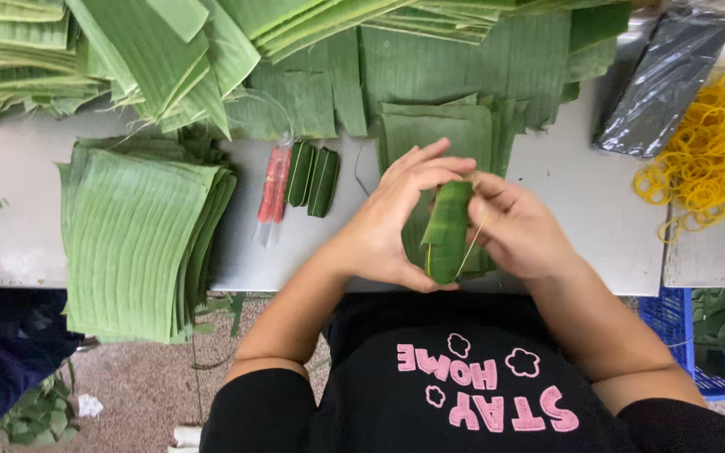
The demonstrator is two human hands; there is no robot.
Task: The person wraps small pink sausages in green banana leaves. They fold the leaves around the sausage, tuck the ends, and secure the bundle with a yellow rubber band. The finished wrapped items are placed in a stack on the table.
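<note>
My left hand [396, 214] and my right hand [522, 225] together hold a small bundle wrapped in green banana leaf [446, 231], upright above the table's near edge. A thin yellow rubber band [470, 248] stretches from the bundle toward my right fingers. Beneath my hands lies a stack of cut leaf squares [442, 134]. Two finished leaf-wrapped bundles [312, 178] lie side by side to the left, next to a red sausage-like stick in clear plastic [273, 186].
A tall stack of leaf rectangles [132, 235] overhangs the grey table [581, 210] at the left. More leaves [169, 59] are heaped along the back. A pile of yellow rubber bands [711, 151] and a dark plastic bag [660, 80] lie right. A blue crate [673, 327] stands below.
</note>
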